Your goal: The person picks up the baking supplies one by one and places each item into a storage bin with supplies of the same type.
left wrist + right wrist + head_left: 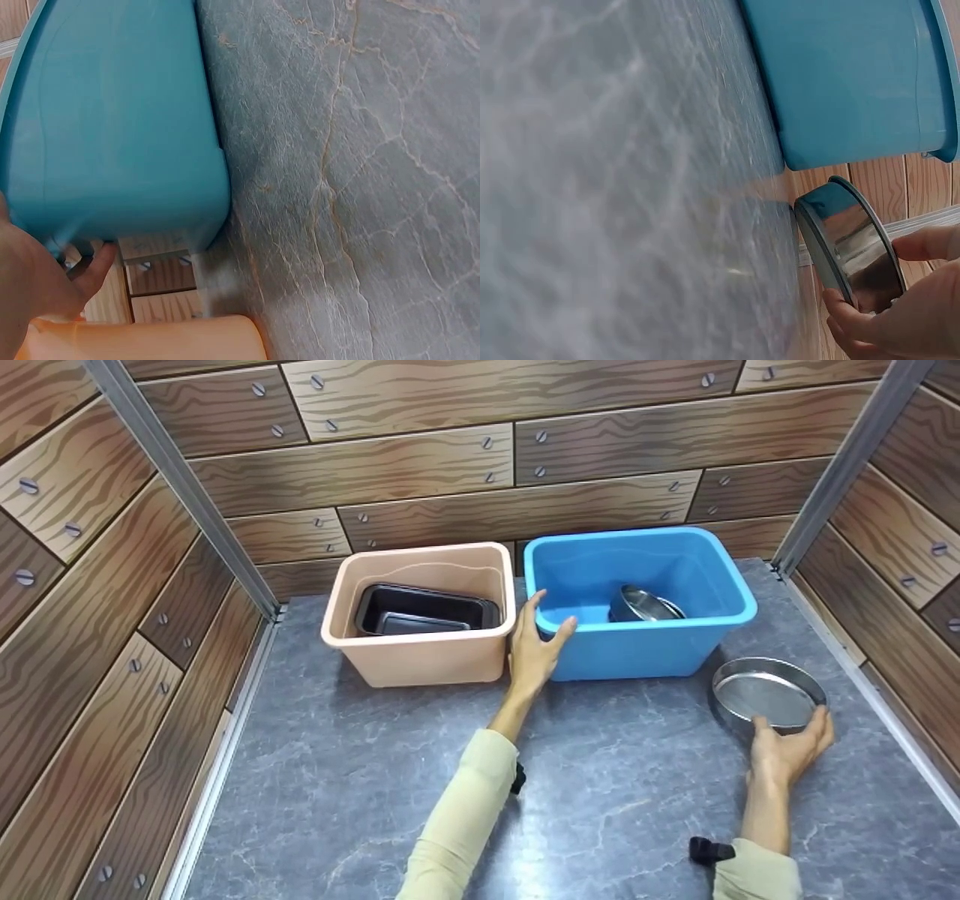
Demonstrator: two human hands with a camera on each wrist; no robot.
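My right hand [787, 751] grips the near right edge of a round silver cake pan [765, 696], right of the blue bin [630, 651]. In the right wrist view, thumb and fingers pinch the pan's wall [861, 255], which looks tilted, its far edge close to the floor. My left hand [532, 654] holds the blue bin's front left corner, thumb over the front rim and fingers at the left side. Inside that bin, silver round pans [643, 604] lean on one another, partly hidden by the front wall.
Left of the blue bin stands a peach bin [424, 660], holding dark rectangular loaf pans [424, 611]. Both bins stand on a grey marbled surface [600, 780] near the back wood-patterned wall [420, 472]. Metal-edged side walls [885, 600] enclose the space.
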